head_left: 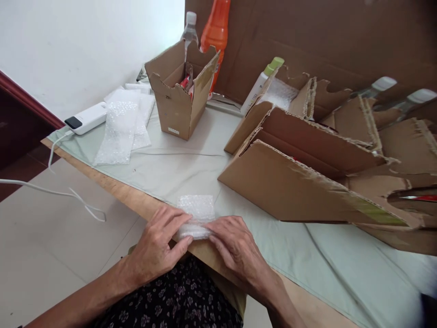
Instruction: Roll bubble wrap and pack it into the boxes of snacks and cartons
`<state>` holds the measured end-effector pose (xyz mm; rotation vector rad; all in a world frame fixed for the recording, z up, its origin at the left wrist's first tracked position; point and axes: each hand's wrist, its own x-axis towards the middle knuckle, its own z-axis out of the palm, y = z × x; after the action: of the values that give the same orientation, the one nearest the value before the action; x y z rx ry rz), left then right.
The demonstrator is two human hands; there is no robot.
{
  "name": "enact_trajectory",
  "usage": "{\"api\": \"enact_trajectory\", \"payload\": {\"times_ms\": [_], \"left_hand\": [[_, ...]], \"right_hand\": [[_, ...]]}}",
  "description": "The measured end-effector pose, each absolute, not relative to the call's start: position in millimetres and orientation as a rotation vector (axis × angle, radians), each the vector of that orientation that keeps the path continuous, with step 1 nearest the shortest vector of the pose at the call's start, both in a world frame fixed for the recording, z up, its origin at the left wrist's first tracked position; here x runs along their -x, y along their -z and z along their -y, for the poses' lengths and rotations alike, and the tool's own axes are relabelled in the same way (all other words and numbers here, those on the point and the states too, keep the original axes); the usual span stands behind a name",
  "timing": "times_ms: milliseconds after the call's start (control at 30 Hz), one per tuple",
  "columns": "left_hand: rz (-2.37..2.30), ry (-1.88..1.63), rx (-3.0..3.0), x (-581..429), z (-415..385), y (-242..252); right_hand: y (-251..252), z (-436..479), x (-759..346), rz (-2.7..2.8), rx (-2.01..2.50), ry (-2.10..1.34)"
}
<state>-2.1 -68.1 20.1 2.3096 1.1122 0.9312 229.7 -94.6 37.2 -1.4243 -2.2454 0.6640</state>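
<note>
At the table's near edge lies a piece of bubble wrap (196,207), its near end rolled up and its far end flat on the cloth. My left hand (163,243) grips the left end of the roll, thumb in front and fingers on top. On the right end, my right hand (235,243) holds it the same way. Whatever the roll may contain cannot be made out. Farther left, a stack of loose bubble wrap sheets (119,123) rests on the table.
A white power bank (87,118) with a cable sits at the left edge. Beyond are a small cardboard box (174,109), an orange bottle (215,32) and a green-capped white bottle (261,84). Divided cardboard boxes (290,191) fill the right side, with clear bottles behind.
</note>
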Motion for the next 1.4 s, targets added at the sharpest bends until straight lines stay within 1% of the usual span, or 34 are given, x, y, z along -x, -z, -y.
{"api": "enact_trajectory", "payload": {"times_ms": [67,100,233,333,400,467,533,600,733,833,967,1033,1133,1200,1300,1367,1400], "left_hand": [[-1.092,-0.927,-2.305,2,68,-20],[-1.111,-0.934,-2.314,0,66,-18],[-1.244,-0.933,-2.425,-7,46,-6],[-1.308,-0.899,-2.457,-8,37,-3],[-1.335,-0.938,-2.403,-5,38,-5],[-1.363,-1.017,-2.228,1,46,-11],[-1.403,-1.042,-1.924,8,56,-17],[-1.397,-0.963,-1.575,11,66,-23],[-1.147,-0.833,-0.972,4,73,-27],[-0.962,-0.821,-0.752,-8,71,-26],[-0.823,-0.779,-0.759,-17,73,-24],[-0.798,-0.768,-0.773,-20,75,-23],[-0.798,-0.74,-0.82,-27,79,-19],[-0.797,-0.708,-0.908,-33,81,-18],[-0.767,-0.67,-1.045,-42,82,-16],[-0.746,-0.694,-1.155,-47,80,-16],[-0.75,-0.719,-1.236,-49,78,-16]], "right_hand": [[-37,95,-230,2.193,1.45,-0.723],[-36,95,-230,2.17,1.474,-0.682],[-29,95,-228,2.133,1.515,-0.258],[-27,92,-224,2.273,1.46,-0.142],[-25,87,-222,2.358,1.426,-0.166],[-21,80,-221,2.326,1.406,-0.186],[-19,77,-222,2.188,1.427,-0.207],[-21,79,-221,2.045,1.464,-0.236],[-37,94,-213,1.972,1.42,-0.384],[-46,105,-207,1.969,1.382,-0.596],[-43,118,-214,1.818,1.567,-0.685],[-41,126,-221,1.68,1.638,-0.8],[-44,135,-227,1.476,1.555,-1.111],[-50,140,-230,1.378,1.483,-1.205],[-70,146,-248,1.382,1.488,-1.113],[-95,152,-273,1.457,1.552,-0.917],[-111,155,-289,1.476,1.616,-0.758]]}}
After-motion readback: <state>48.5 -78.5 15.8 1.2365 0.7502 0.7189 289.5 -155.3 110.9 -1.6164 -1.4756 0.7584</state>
